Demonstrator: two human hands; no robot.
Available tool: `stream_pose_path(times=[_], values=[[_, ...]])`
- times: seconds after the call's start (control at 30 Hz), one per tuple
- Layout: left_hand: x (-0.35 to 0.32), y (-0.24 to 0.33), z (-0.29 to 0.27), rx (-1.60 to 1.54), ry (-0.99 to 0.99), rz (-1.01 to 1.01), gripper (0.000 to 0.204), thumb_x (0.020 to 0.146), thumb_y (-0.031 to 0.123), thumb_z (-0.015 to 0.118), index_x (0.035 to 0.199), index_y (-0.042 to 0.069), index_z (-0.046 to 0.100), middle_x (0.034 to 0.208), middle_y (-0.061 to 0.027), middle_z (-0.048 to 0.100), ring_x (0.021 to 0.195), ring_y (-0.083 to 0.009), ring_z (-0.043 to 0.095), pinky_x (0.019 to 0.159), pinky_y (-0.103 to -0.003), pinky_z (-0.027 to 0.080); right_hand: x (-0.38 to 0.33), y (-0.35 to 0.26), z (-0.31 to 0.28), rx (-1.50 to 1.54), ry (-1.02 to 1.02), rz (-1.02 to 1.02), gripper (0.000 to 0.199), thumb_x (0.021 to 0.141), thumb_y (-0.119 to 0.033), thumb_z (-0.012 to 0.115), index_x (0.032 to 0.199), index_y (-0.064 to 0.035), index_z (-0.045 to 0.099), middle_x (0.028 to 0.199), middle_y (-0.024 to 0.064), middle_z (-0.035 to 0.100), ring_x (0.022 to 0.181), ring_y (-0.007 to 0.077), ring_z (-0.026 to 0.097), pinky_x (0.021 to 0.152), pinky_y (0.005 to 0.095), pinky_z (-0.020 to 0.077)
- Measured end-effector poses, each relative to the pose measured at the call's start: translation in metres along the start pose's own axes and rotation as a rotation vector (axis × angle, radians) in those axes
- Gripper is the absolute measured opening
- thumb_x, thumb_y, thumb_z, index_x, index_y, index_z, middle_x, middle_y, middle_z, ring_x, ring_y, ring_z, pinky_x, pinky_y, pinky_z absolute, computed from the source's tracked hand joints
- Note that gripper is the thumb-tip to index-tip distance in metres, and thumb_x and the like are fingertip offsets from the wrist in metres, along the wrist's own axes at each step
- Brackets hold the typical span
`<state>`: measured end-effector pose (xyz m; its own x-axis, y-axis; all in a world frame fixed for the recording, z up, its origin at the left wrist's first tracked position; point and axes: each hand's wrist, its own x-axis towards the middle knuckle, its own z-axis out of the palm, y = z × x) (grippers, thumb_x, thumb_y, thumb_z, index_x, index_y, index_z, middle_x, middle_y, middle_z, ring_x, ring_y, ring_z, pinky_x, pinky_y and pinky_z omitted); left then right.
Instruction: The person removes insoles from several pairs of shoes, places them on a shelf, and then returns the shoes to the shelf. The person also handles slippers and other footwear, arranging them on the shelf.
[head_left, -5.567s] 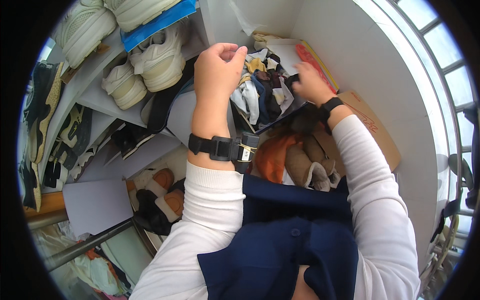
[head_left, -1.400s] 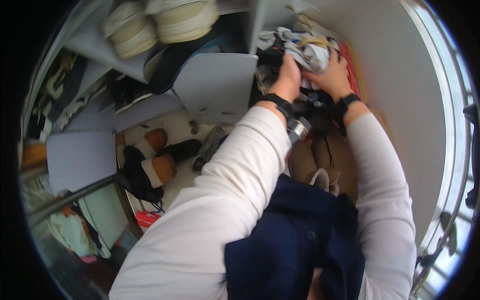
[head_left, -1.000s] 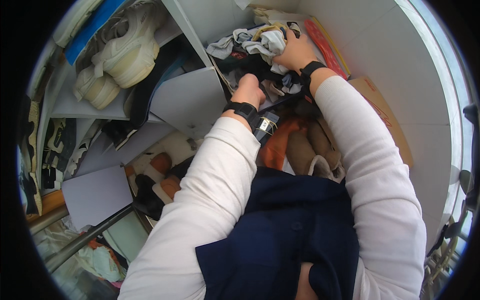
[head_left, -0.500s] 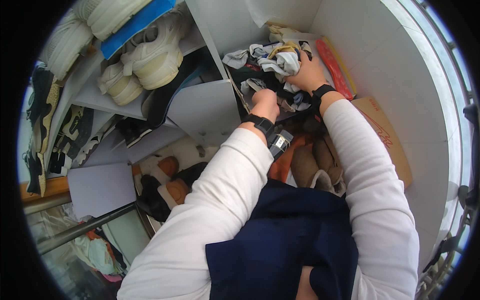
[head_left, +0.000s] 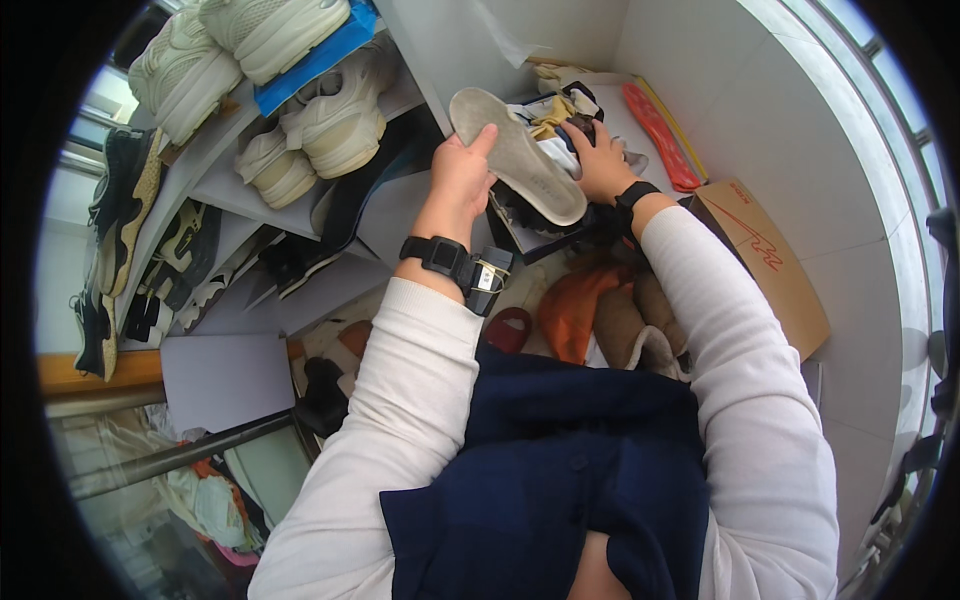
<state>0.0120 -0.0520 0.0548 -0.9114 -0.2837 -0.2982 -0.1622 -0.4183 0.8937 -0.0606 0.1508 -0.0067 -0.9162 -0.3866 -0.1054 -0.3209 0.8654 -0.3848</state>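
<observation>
Insole (head_left: 520,152), pale grey, held up over the cloth heap (head_left: 550,112), slanting from upper left to lower right. Pinched along its left edge in the left grip (head_left: 462,185), with thumb on the upper face. Hides part of the heap and of the dark box (head_left: 553,240) below. Just beside the insole, touching the heap, the right grip (head_left: 605,168), with fingers bent; cannot tell whether spread or pinching cloth. Within the heap, yellow, white and dark pieces. Beyond the right grip, near the wall (head_left: 800,110), a flat red item (head_left: 662,135); farther right, a brown carton (head_left: 750,245). Nearer than the box, an orange bag (head_left: 578,312) beside brown boots (head_left: 622,322) with pale lining, and a red slipper (head_left: 508,330) left of both. On the left, a shelf (head_left: 225,190) with white sneakers (head_left: 335,140); lower down, a pale panel (head_left: 225,380).
</observation>
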Motion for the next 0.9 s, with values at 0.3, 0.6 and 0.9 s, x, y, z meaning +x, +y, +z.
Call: stream_pose_path(times=[0.3, 0.6, 0.9], values=[[0.001, 0.009, 0.014, 0.043, -0.069, -0.011, 0.023, 0.097, 0.011, 0.059, 0.118, 0.003, 0.057, 0.113, -0.0108, 0.066, 0.101, -0.0248, 0.064, 0.087, -0.044, 0.049, 0.029, 0.043, 0.044, -0.039, -0.157, -0.623, 0.074, 0.084, -0.029, 0.066, 0.15, -0.0247, 0.032, 0.157, 0.0286, 0.013, 0.145, 0.0476, 0.013, 0.117, 0.0496, 0.0214], [0.015, -0.019, 0.024, 0.18, 0.017, 0.266, 0.02, 0.09, 0.001, 0.063, 0.11, -0.004, 0.064, 0.102, -0.0119, 0.071, 0.088, -0.0187, 0.066, 0.078, -0.033, 0.052, -0.017, 0.003, -0.04, 0.847, 0.049, -0.258, 0.032, 0.088, -0.014, 0.061, 0.117, 0.0, 0.065, 0.129, 0.0162, 0.059, 0.124, 0.0238, 0.051, 0.107, 0.0346, 0.0366], [0.027, -0.035, 0.037, 0.273, 0.016, 0.233, 0.039, 0.085, 0.016, 0.076, 0.115, -0.003, 0.061, 0.102, -0.0121, 0.07, 0.091, -0.0176, 0.065, 0.082, -0.031, 0.051, -0.033, 0.009, -0.021, 0.597, 0.124, -0.182, 0.035, 0.088, -0.023, 0.068, 0.109, 0.0047, 0.064, 0.097, 0.0181, 0.068, 0.087, 0.0282, 0.065, 0.083, 0.0355, 0.0504]])
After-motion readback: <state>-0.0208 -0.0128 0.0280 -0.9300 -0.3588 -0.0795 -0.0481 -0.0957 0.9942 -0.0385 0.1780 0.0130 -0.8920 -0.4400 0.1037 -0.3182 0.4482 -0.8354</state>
